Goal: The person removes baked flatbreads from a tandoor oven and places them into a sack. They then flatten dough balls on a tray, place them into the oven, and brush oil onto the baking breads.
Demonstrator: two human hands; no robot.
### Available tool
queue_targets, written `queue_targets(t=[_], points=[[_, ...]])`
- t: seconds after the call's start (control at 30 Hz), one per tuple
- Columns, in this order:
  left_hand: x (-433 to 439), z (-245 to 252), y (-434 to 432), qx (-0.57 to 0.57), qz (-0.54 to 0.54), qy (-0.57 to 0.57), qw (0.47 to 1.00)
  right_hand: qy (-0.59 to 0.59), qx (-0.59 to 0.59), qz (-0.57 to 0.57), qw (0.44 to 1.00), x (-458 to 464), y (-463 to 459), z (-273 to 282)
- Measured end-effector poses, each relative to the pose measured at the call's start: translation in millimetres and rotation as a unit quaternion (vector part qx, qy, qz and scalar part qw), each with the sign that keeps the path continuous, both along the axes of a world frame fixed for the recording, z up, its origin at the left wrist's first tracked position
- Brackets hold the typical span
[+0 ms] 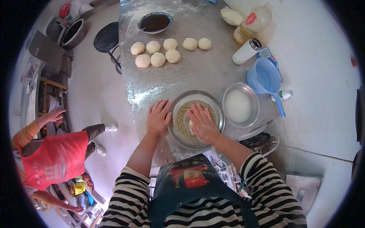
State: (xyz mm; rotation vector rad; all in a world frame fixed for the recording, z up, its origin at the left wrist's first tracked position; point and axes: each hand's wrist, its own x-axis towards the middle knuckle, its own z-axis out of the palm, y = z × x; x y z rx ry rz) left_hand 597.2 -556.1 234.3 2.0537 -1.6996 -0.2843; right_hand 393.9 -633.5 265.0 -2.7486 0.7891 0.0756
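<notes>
My right hand [202, 122] lies with spread fingers over a pale dough ball [191, 126] inside a steel bowl [196, 145]. A layer of brown seeds or grains [182, 114], probably sesame, lines that bowl. Flat on the table at the bowl's left rim rests my left hand [158, 117], holding nothing. A second steel bowl [238, 107] with cloudy white contents touches the right side. Farther up the table several dough balls [158, 59] sit in two rows, below a patterned bowl [155, 22] of dark liquid or paste.
Along the table's right side stand a blue plastic dipper [263, 75], a white bottle [245, 52], an oil jug [251, 25] and a pale bowl [231, 16]. Left of the metal table [159, 79] are a black stool [107, 37] and a person in a red apron [57, 159].
</notes>
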Motion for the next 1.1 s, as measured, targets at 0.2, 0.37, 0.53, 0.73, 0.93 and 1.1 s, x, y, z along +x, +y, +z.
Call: queue_targets(t=[0.2, 0.37, 0.53, 0.73, 0.93, 1.1], points=[[6, -3, 0, 0.033, -0.002, 0.023, 0.999, 0.02, -0.001, -0.043, 0.999, 46, 0, -4], [-15, 7, -11, 0.021, 0.039, 0.143, 0.989, -0.09, -0.026, -0.117, 0.989, 51, 1, -18], [-96, 19, -9, 0.098, -0.057, 0.102, 0.988, 0.022, -0.039, -0.13, 0.99, 7, 21, -18], [-79, 13, -25, 0.109, -0.17, 0.028, 0.979, 0.003, -0.029, -0.153, 0.988, -4, 10, -27], [-67, 19, -41, 0.156, -0.196, 0.049, 0.967, -0.004, 0.025, -0.131, 0.991, -21, 21, -14], [-83, 31, 23, 0.109, -0.194, 0.0, 0.975, 0.073, -0.008, -0.034, 0.997, -48, 11, 1]])
